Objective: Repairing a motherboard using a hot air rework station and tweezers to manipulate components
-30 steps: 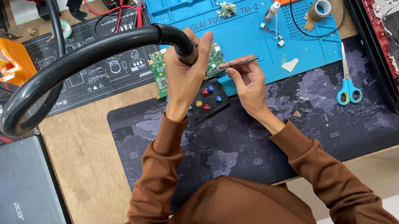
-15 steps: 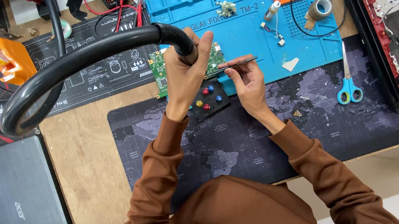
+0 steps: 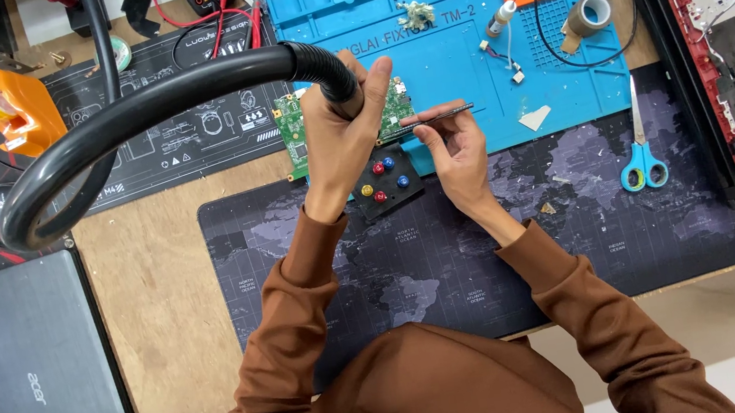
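With the left hand (image 3: 340,134) gripping the board (image 3: 295,135) at the blue mat's (image 3: 460,50) near edge and the right hand (image 3: 449,137) pinching a thin tool (image 3: 436,115), a slip could scratch the board's parts.

Single head-worn view, looking straight down from well above, facing the cluttered wooden desk (image 3: 159,293), brown sleeves at bottom edge

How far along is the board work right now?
Done: red laptop lies opened, insides bared. In hand: left hand holds the green circuit board by the black hose; right hand works a thin dark tool on it. Left: board remains outside the laptop.
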